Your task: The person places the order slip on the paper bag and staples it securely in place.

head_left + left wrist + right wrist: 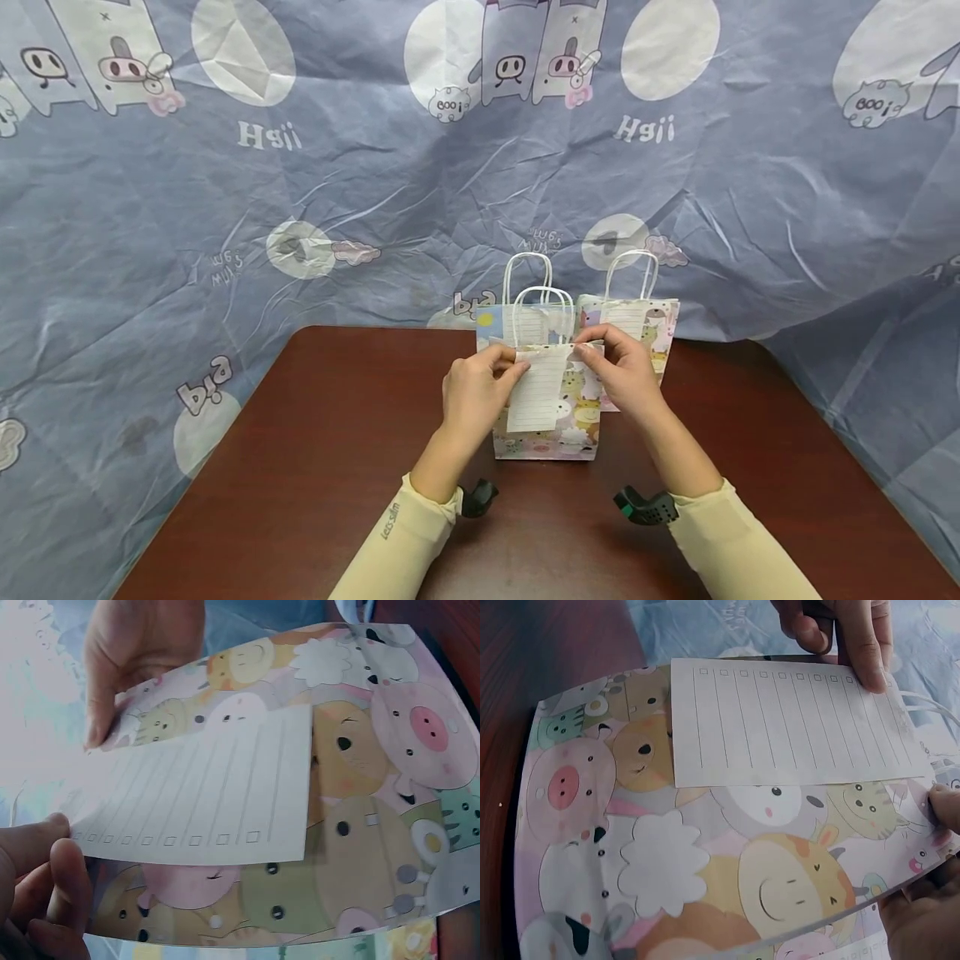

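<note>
A paper gift bag (581, 425) with cartoon animals and white handles stands upright on the table in the head view. Against its front lies a lined paper slip (534, 392), printed with a row of small checkboxes along one edge. My left hand (474, 392) pinches the slip near its top left corner, at the bag's upper rim. On the other side, my right hand (626, 371) pinches the rim at the top right corner, thumb in front in the right wrist view. The slip's free end stands slightly off the bag in the left wrist view.
Behind stand two more gift bags, a blue one (487, 321) at the left and an animal-print one (663, 333) at the right, each with a lined slip on its front. The brown table (337, 467) ends at a hanging blue printed cloth (360, 192).
</note>
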A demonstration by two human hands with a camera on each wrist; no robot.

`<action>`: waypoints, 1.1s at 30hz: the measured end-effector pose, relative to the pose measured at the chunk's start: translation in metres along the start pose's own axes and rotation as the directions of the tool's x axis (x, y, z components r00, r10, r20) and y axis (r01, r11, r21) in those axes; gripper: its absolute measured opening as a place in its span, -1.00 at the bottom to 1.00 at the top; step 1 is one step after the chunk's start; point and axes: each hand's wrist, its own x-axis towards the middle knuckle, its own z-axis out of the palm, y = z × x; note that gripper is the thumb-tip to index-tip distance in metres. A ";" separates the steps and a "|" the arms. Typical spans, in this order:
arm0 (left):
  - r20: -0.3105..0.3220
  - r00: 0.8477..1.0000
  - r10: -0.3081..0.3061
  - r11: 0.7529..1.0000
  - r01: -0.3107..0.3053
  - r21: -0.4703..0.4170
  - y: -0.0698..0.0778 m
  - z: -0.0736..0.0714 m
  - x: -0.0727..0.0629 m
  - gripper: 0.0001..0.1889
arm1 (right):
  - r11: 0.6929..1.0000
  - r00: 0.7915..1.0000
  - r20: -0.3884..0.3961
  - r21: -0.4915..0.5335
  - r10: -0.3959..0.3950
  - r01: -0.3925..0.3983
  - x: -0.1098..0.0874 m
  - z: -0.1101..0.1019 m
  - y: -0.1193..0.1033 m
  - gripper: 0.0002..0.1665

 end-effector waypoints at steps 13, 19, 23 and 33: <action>-0.152 0.982 0.113 0.979 -0.084 0.186 -0.007 0.011 -0.005 -0.85 | 0.998 0.982 0.179 0.033 -0.059 0.054 -0.002 -0.003 0.012 -0.76; -0.206 0.958 0.199 0.960 -0.148 0.238 -0.007 0.015 -0.007 -0.83 | 1.000 0.992 0.130 -0.005 -0.008 0.009 -0.002 0.001 0.013 -0.82; -0.227 0.950 0.216 0.957 -0.160 0.244 -0.007 0.017 -0.007 -0.83 | 0.997 0.997 0.070 -0.075 0.018 -0.012 -0.001 0.006 0.010 -0.85; -0.322 0.939 0.121 0.985 -0.074 0.153 -0.013 0.022 -0.002 -0.47 | 0.993 0.998 0.054 -0.122 0.012 -0.006 -0.002 0.007 0.007 -0.82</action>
